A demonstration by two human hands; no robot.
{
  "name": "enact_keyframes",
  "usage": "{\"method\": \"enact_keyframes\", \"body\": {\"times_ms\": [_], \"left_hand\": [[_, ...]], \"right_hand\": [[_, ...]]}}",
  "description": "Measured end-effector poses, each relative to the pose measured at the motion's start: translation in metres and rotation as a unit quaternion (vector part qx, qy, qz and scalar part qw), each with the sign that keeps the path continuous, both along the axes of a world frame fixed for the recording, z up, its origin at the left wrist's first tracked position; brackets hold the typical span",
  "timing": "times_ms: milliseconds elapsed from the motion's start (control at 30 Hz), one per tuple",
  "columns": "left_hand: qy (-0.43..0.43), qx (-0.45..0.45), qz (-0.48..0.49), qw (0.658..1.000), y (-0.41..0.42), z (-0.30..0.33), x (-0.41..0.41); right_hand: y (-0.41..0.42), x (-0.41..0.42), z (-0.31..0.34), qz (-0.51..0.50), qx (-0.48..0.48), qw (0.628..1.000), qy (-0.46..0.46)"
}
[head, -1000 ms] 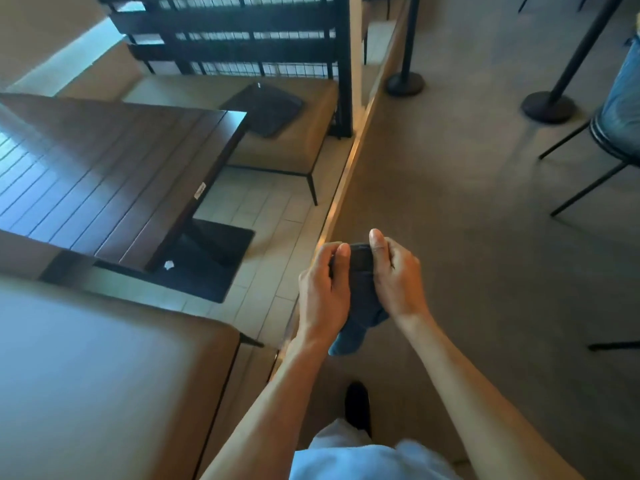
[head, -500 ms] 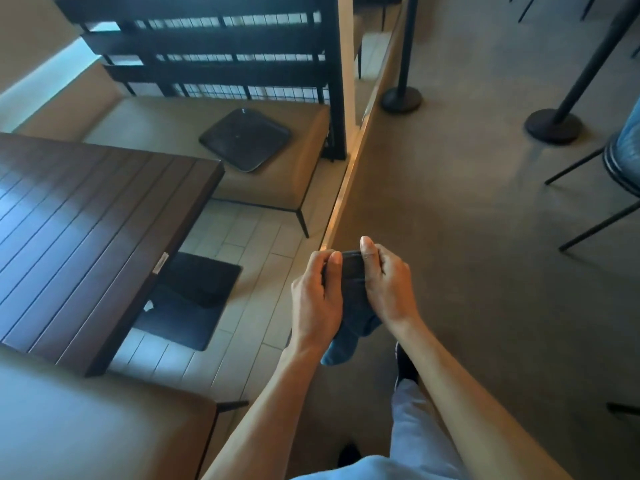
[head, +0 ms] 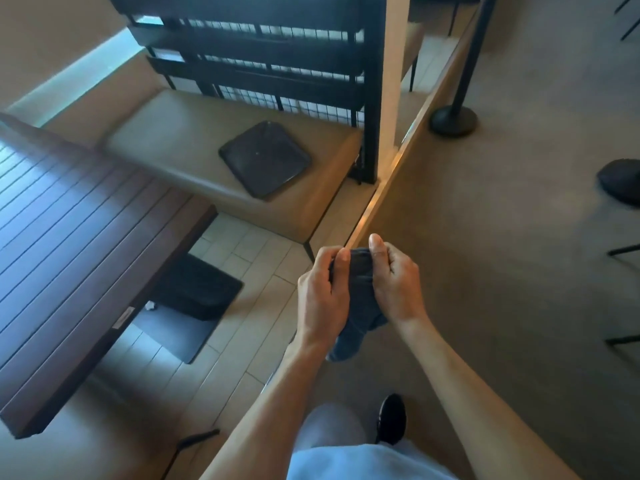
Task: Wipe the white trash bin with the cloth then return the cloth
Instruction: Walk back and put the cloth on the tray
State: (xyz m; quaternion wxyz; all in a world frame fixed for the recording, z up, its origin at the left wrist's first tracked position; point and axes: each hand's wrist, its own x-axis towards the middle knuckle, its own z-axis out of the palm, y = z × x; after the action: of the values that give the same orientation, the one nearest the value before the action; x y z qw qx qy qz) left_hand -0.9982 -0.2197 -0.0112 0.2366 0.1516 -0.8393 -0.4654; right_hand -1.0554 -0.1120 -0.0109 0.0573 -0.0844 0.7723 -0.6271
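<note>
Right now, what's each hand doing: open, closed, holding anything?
Left hand: closed, gripping the dark cloth.
Right hand: closed, gripping the same cloth.

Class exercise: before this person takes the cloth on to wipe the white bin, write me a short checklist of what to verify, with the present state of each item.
1. Cloth in hand: ok, left hand and right hand both keep a grip on it.
2. Cloth clear of the floor: ok, its tail hangs in the air.
3. White bin in sight: not ok, none visible.
4. Path on the carpet: ok nearby; post base stands ahead.
5. Cloth clean or damp: cannot tell.
</note>
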Motion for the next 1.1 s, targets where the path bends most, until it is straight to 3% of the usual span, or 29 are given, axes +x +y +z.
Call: {"method": "enact_keyframes", "body": {"times_ms": [567,1100], "left_hand": [[0.015,0.021,0.009,1.000,-0.040,-0.029,-0.221],[-0.002,0.046,0.114,0.992,-0.157,-0.020,-0.417]], "right_hand": [[-0.039,-0.227,-0.021,0.027,0.028,0.999,0.000],[-0.173,-0.439,-0.019,0.114,0.031,0.993,0.000]]}}
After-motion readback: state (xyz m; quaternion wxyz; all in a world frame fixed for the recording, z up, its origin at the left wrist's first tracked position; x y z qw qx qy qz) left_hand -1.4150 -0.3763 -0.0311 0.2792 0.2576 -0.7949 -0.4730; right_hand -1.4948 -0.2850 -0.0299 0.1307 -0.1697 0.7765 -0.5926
